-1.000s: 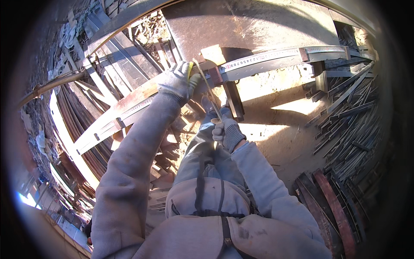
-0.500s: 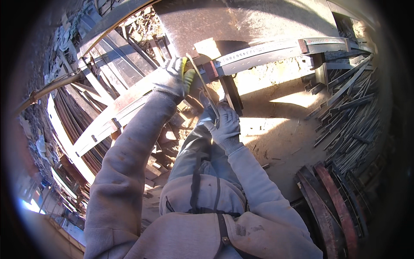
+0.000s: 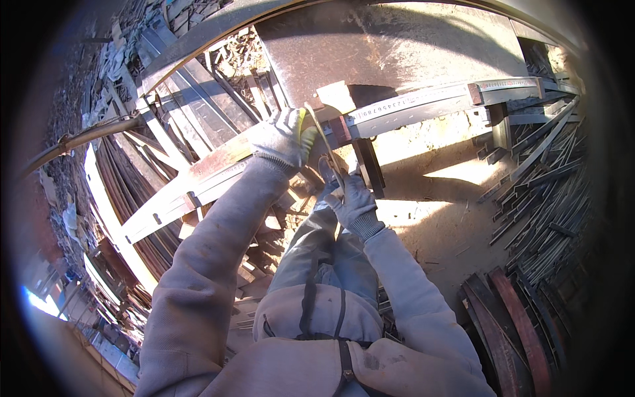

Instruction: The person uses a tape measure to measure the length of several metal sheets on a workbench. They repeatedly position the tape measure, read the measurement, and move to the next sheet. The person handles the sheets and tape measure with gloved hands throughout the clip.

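Note:
Both my hands wear pale knit gloves. My right hand (image 3: 355, 204) is closed around the lower end of a narrow tan strip (image 3: 323, 134), which slants up and left across a long rail. My left hand (image 3: 279, 137), its glove yellow-green on the palm side, is curled over the rail beside the strip's upper end; what its fingers grip is hidden. Printed with a scale, the rail's right part (image 3: 397, 104) carries a dark red block (image 3: 340, 130) just right of the strip. Leftward the rail continues as a pale bar (image 3: 162, 202).
A dark metal plate (image 3: 397, 46) lies beyond the rail. Scattered thin metal bars (image 3: 539, 192) are heaped at right, and curved dark and red pieces (image 3: 512, 317) stand at lower right. Long strips (image 3: 129, 205) are stacked at left. A dark post (image 3: 368, 165) supports the rail.
The whole view has shifted, so things sit slightly lower and further right. Both hands keep their places at the strip and rail; the right fingers are a little more curled around the strip.

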